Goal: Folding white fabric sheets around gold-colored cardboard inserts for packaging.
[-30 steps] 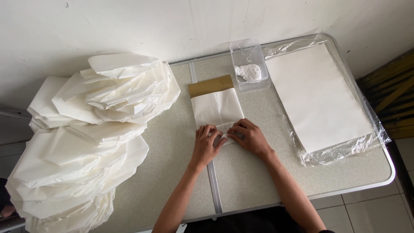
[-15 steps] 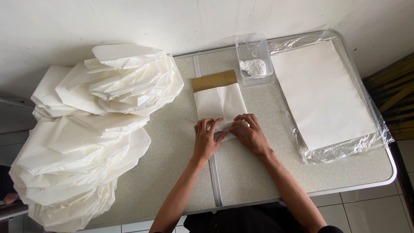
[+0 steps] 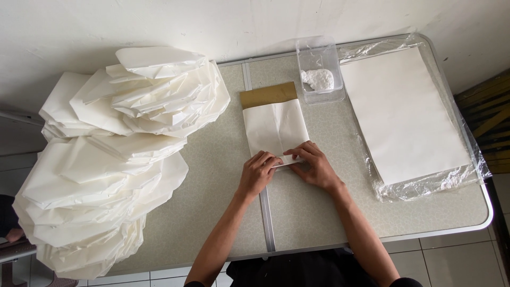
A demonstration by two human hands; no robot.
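Left hand [image 3: 258, 172] and right hand [image 3: 313, 166] are pressed on the near edge of a folded white paper sheet with a brown far strip [image 3: 273, 125] | grey folding table [image 3: 212, 212] | heap of folded white paper bags [image 3: 117, 154] at left | clear plastic tub of white paste [image 3: 319, 72] far | plastic-wrapped stack of white sheets [image 3: 406, 114] right

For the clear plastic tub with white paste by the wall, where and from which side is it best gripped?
Probably by the two long side walls of the clear tub, from above: it stands upright and open-topped, so the rim is exposed. The paper stack in plastic wrap crowds its right side, and the folded paper under both hands lies near its left, so a sideways approach looks tight.
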